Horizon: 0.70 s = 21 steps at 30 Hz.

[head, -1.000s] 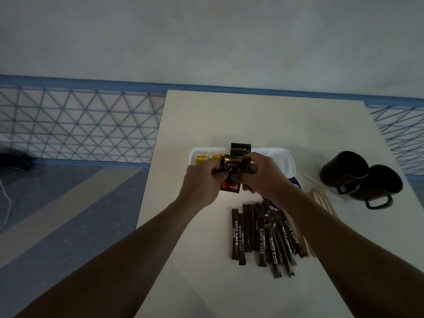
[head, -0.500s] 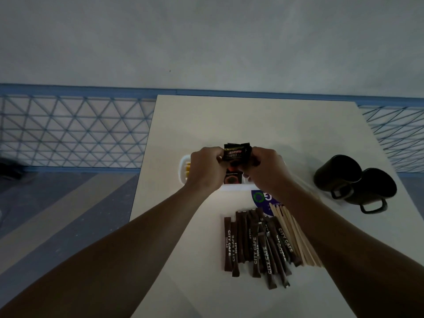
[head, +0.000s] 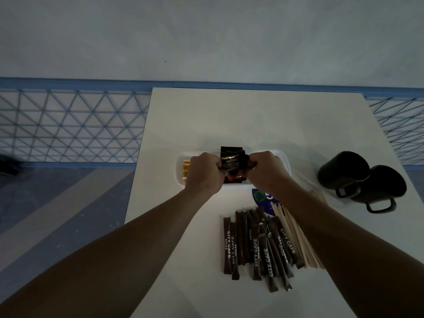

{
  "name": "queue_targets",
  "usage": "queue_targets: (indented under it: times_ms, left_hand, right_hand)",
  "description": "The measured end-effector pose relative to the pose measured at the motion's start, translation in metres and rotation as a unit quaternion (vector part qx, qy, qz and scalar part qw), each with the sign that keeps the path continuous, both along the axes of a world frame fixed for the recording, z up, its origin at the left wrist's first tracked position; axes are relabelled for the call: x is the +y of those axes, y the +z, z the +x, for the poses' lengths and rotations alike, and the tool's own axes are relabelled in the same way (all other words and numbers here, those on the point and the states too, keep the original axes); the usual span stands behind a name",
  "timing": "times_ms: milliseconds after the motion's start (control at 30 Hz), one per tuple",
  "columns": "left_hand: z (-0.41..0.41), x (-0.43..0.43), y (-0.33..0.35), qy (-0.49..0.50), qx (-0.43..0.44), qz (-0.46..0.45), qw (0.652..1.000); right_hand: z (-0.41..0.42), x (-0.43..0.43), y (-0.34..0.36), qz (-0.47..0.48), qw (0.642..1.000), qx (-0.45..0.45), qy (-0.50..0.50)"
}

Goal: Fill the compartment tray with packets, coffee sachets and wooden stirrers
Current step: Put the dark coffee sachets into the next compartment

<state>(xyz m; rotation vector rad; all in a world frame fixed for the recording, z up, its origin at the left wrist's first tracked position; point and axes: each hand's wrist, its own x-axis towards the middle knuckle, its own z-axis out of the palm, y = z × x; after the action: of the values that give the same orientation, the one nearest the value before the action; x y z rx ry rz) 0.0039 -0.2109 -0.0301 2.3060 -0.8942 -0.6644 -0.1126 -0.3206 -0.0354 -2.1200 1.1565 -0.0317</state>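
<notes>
Both hands meet over the white compartment tray [head: 180, 166] in the head view. The left hand [head: 204, 173] and the right hand [head: 267, 171] each curl their fingers tight on one small bundle of black coffee sachets [head: 231, 160], held just above the tray's middle section, where something dark and orange lies. Yellow packets [head: 186, 167] sit at the tray's nine o'clock end. The three o'clock end is hidden behind the right hand, so I cannot tell what it holds. By my reckoning the job is perhaps a third done. At six o'clock from the tray, brown sugar sticks [head: 259, 246] lie heaped on the table [head: 252, 120], with the wooden stirrers [head: 298, 239] fanned at their three o'clock, none seen in the tray. Two black mugs [head: 358, 180] stand at the tray's three o'clock.
</notes>
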Motion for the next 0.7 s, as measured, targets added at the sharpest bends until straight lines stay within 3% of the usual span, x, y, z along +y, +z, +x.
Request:
queue_targets:
  times_ms: [333, 700]
  left_hand:
    - [0.0031, -0.0091, -0.0018, -0.007, -0.005, 0.023, 1.0]
    - [0.0042, -0.009, -0.0031, 0.006, -0.004, 0.019, 1.0]
  right_hand:
    - [0.0057, 0.0056, -0.0021, -0.033, 0.999, -0.004, -0.009]
    - [0.0071, 0.0031, 0.0032, 0.017, 0.998, 0.043, -0.037]
